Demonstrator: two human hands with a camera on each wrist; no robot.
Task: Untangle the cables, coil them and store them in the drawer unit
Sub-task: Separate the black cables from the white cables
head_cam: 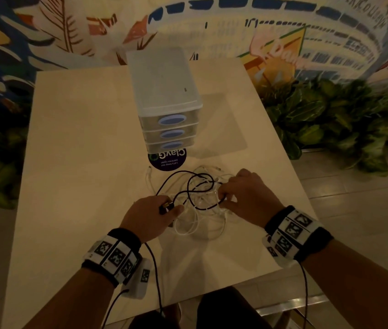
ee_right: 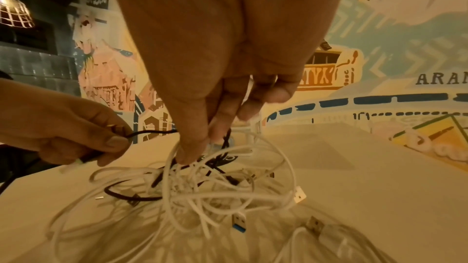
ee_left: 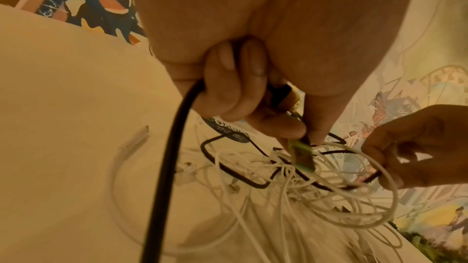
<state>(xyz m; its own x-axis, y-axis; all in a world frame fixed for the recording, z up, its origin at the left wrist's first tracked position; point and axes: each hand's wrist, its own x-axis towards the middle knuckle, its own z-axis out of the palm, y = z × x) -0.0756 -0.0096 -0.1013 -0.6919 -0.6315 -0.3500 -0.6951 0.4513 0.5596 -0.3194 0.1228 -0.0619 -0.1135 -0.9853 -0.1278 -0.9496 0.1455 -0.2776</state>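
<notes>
Left hand (head_cam: 149,216) pinches the black cable (head_cam: 189,188) by its plug end; right hand (head_cam: 245,195) pinches the same cable further along. Black cable loops through the white cable tangle (head_cam: 200,222) on the table (head_cam: 81,138). Drawer unit (head_cam: 164,98), 3 drawers closed, stands just behind, beside a round sticker (head_cam: 167,160).

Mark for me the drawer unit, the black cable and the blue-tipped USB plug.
drawer unit (head_cam: 173,120), head view, top drawer's blue handle.
black cable (head_cam: 189,186), head view, loop above the white tangle.
blue-tipped USB plug (ee_right: 238,224), right wrist view, metal shell by the blue tip.
</notes>
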